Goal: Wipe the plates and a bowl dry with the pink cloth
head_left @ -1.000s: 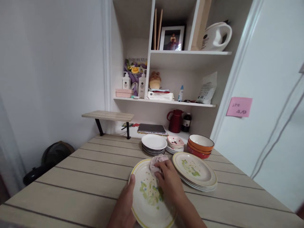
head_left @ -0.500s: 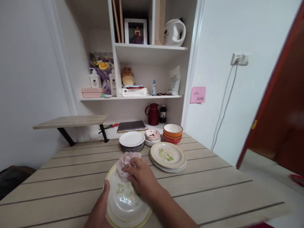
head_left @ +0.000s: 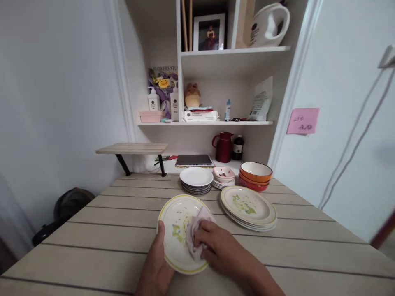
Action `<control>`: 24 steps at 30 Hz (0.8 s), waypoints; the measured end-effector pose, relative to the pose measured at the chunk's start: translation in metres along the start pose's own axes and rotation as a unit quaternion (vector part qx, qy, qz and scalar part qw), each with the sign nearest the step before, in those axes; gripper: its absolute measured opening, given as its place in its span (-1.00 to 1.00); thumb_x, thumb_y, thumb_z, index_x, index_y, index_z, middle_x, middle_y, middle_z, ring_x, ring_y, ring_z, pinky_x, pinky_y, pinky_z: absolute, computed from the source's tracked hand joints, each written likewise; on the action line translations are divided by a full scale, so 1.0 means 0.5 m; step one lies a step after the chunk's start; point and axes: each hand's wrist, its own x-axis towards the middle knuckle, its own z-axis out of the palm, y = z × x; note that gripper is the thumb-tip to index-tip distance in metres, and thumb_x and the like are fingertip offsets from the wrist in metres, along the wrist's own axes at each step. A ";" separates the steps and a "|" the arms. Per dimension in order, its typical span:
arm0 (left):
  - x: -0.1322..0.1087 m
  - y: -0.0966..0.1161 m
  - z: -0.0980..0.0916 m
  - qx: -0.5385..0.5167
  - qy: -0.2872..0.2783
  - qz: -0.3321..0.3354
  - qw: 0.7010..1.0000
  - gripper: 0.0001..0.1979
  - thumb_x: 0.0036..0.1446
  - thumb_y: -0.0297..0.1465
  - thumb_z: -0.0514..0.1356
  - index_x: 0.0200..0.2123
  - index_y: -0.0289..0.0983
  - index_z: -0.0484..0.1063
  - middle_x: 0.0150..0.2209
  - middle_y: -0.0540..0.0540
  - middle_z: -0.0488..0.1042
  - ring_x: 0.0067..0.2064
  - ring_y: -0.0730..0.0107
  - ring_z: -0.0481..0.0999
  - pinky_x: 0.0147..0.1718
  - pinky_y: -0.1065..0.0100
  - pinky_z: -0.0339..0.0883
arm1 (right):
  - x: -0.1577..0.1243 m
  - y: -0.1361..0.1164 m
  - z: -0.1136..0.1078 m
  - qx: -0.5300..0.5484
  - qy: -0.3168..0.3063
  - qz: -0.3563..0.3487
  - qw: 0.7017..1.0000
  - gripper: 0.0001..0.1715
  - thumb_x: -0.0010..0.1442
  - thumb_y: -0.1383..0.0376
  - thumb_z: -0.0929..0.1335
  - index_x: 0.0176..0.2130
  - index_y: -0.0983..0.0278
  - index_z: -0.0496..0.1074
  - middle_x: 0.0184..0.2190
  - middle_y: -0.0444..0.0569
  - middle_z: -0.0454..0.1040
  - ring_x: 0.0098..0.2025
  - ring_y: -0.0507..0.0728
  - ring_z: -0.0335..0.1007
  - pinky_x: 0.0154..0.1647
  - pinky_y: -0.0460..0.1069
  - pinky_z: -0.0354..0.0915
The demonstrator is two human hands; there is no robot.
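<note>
Pressing the cloth [head_left: 192,228] onto the R half of the plate [head_left: 176,246], I'm now working nearer me than half a sec ago, when it was sitting up at the far rim; so the wiping, I'd judge, is reaching the flower print, not only the edge. My R hand [head_left: 222,248] is bunching the cloth, fingers [head_left: 207,237] bent and closed on it; my L hand [head_left: 156,262] is gripping the left rim, thumb on top, the rest hiding underneath, so can't tell how far they're curling. The plate is lying btwn both hands, over the table [head_left: 101,232]; can't tell if it's touching. Counting: 1 plate in hand, 1 cloth. To the R, a flowered stack [head_left: 247,204] is standing, approx. 4 plates, edges overlapping too much to be sure. Behind it, 3 bowls [head_left: 255,176] are nesting, orange over red. Beside those, approx. 2 pink dishes [head_left: 224,174] are sitting on small plates [head_left: 224,186], qty unclear. Farther L, a white-topped stack [head_left: 196,176] is holding several, no. unclear. At the back, 1 red jug [head_left: 224,149] and 1 dark bottle [head_left: 237,148] are standing side by side.
</note>
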 end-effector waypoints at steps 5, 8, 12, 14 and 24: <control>-0.008 0.005 0.002 0.044 0.024 -0.009 0.999 -0.38 0.30 -0.10 -0.05 0.30 -0.33 0.14 0.10 -0.35 0.47 0.12 0.01 0.46 0.21 0.01 0.15 | 0.002 -0.023 0.020 0.073 -0.079 -0.072 0.992 -0.64 -0.01 0.42 0.42 -0.18 0.10 0.48 -0.11 -0.19 0.39 -0.12 0.04 0.35 -0.14 -0.12 0.21; -0.013 0.009 -0.001 0.060 0.006 -0.042 0.997 -0.34 0.26 -0.06 -0.01 0.28 -0.35 0.18 0.06 -0.36 0.50 0.08 -0.01 0.50 0.17 0.01 0.22 | 0.021 -0.041 0.041 0.066 -0.032 -0.058 0.996 -0.60 0.05 0.42 0.39 -0.11 0.08 0.46 -0.10 -0.17 0.37 -0.08 0.06 0.33 -0.08 -0.09 0.21; -0.017 0.006 -0.001 0.063 -0.004 -0.036 0.997 -0.34 0.25 -0.06 0.03 0.28 -0.33 0.18 0.07 -0.34 0.50 0.09 0.01 0.49 0.18 0.04 0.20 | 0.074 -0.050 0.052 0.004 0.050 -0.027 0.998 -0.62 0.11 0.43 0.33 -0.07 0.11 0.44 -0.07 -0.09 0.35 -0.03 0.11 0.29 -0.04 -0.04 0.21; -0.016 0.002 -0.002 0.054 -0.002 -0.013 0.998 -0.36 0.25 -0.08 0.04 0.29 -0.28 0.16 0.10 -0.32 0.48 0.13 0.02 0.45 0.21 0.03 0.15 | 0.105 -0.044 0.041 -0.034 0.070 -0.020 0.997 -0.65 0.14 0.40 0.32 -0.07 0.12 0.44 -0.05 -0.05 0.33 -0.04 0.13 0.29 -0.06 -0.01 0.22; 0.002 -0.001 -0.019 -0.007 -0.088 0.003 0.996 -0.29 0.24 0.03 -0.14 0.32 -0.23 0.07 0.24 -0.31 0.30 0.28 0.01 0.25 0.29 -0.04 -0.07 | 0.081 0.029 -0.018 -0.160 0.077 0.081 0.981 -0.63 0.23 0.32 0.29 0.04 0.16 0.40 0.01 0.07 0.35 0.01 0.24 0.30 -0.03 0.08 0.25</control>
